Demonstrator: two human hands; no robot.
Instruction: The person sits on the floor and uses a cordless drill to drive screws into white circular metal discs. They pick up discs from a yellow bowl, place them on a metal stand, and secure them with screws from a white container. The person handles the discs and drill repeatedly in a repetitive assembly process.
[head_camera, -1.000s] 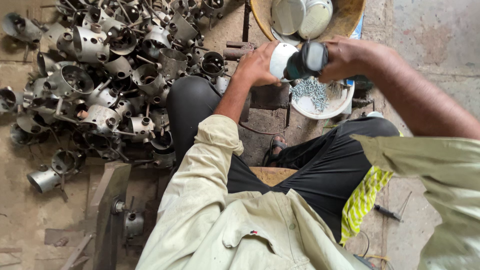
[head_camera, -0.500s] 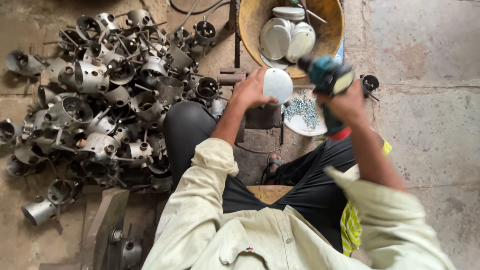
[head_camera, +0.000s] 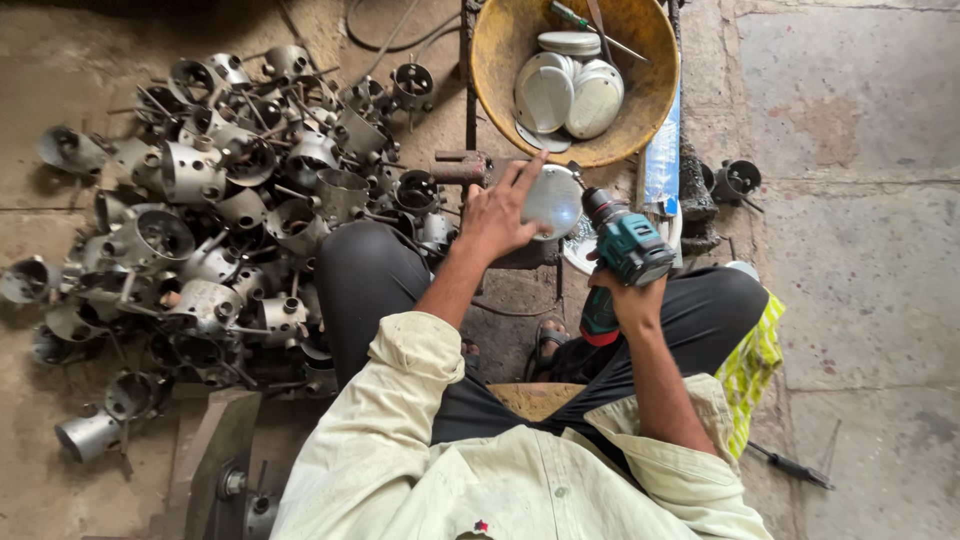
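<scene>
Head view shows you from above, sitting low over a concrete floor (head_camera: 860, 250) with your knees apart. Your left hand (head_camera: 497, 215) is grasping a round white disc (head_camera: 553, 201): the palm and thumb are behind its left edge, and the index finger stretches up past its top. The disc is held tilted, with its pale face toward the camera. Your right hand (head_camera: 622, 292) is clenched around the handle of a teal cordless drill (head_camera: 625, 250). The dark chuck of the drill points up and to the left, and its tip is at the right edge of the disc; I cannot tell if the two are really touching. So the disc sits between your two grips, just right of the left one and just above and left of the right one.

Above both grips stands a yellow bowl (head_camera: 655, 95) with several more white discs (head_camera: 565, 85) inside it, and a screwdriver (head_camera: 580, 22) leans on its inner wall. Far to the left of your left grip lies a big heap of grey metal housings (head_camera: 220, 220), many with thin rods sticking out. One more housing (head_camera: 737, 180) lies alone to the upper right of the drill. Below and right of your right grip, a dark tool (head_camera: 790, 465) lies on the floor beside a yellow-green cloth (head_camera: 752, 365).
</scene>
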